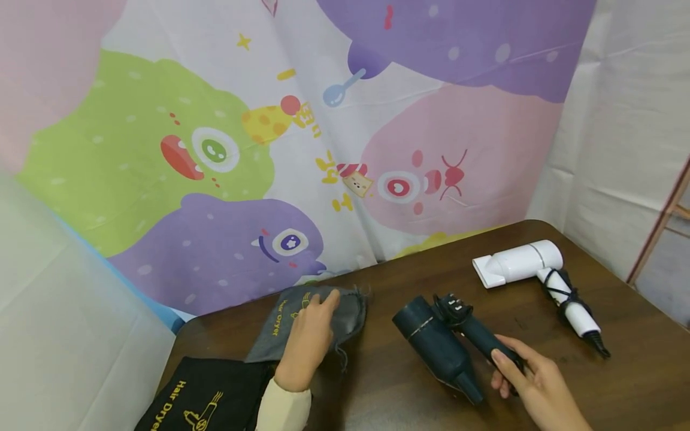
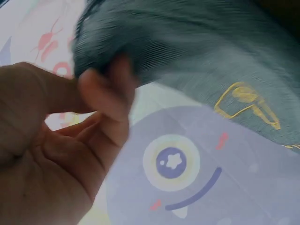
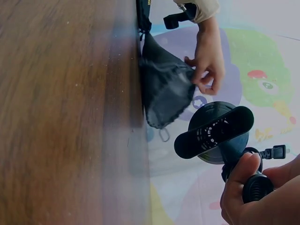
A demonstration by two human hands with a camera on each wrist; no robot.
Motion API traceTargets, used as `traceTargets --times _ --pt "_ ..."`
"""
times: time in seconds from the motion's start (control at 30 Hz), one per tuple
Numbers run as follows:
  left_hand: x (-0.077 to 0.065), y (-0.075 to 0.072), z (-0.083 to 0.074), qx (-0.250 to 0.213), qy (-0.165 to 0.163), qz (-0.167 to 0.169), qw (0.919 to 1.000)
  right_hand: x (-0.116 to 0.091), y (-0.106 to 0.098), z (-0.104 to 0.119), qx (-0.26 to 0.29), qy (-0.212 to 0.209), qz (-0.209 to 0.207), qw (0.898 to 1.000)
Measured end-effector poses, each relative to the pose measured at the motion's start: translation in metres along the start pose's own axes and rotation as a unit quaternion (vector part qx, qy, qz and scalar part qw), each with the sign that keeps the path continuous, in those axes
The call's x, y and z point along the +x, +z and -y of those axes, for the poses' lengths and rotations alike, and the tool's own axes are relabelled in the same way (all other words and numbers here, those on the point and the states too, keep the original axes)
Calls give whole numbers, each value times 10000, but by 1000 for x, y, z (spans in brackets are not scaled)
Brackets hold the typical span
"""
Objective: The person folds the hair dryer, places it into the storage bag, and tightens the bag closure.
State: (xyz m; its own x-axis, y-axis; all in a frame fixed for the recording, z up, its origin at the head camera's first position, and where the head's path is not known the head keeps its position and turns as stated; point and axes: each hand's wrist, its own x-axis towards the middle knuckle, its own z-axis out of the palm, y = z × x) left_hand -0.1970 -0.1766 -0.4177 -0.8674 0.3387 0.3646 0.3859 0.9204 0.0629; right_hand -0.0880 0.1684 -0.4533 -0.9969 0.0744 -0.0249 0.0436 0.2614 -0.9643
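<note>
My left hand pinches the upper edge of a grey drawstring pouch printed "Hair Dryer" in yellow. In the left wrist view, thumb and fingers meet at the fabric of that pouch. The right wrist view shows its gathered mouth lifted, with a cord loop hanging off. My right hand grips the lower handle of a dark hair dryer, its barrel lying alongside the handle. A black cord with a plug is bundled near the handle's other end. The flat nozzle faces the right wrist camera.
A black "Hair Dryer" pouch lies flat at the table's front left. At the right rests a white hair dryer, black cord wound round its handle. Behind the brown table hangs a cartoon-print cloth.
</note>
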Motion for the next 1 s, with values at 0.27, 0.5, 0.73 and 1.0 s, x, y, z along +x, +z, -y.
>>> traceTargets --times 0.27,0.5,0.73,1.0 --pt "0 -6 1 214 218 -421 9986 0 -1 0 94 22 57 9999" --pt "1 -10 -5 -339 522 -203 9979 -1 -2 0 218 -7 123 9997" --pt "3 -22 -19 -1066 643 447 9912 -1 -6 -2 471 -148 366 9981" --pt "-1 -35 -38 -2266 584 1448 9614 1 -15 -3 1126 -325 1418 9829"
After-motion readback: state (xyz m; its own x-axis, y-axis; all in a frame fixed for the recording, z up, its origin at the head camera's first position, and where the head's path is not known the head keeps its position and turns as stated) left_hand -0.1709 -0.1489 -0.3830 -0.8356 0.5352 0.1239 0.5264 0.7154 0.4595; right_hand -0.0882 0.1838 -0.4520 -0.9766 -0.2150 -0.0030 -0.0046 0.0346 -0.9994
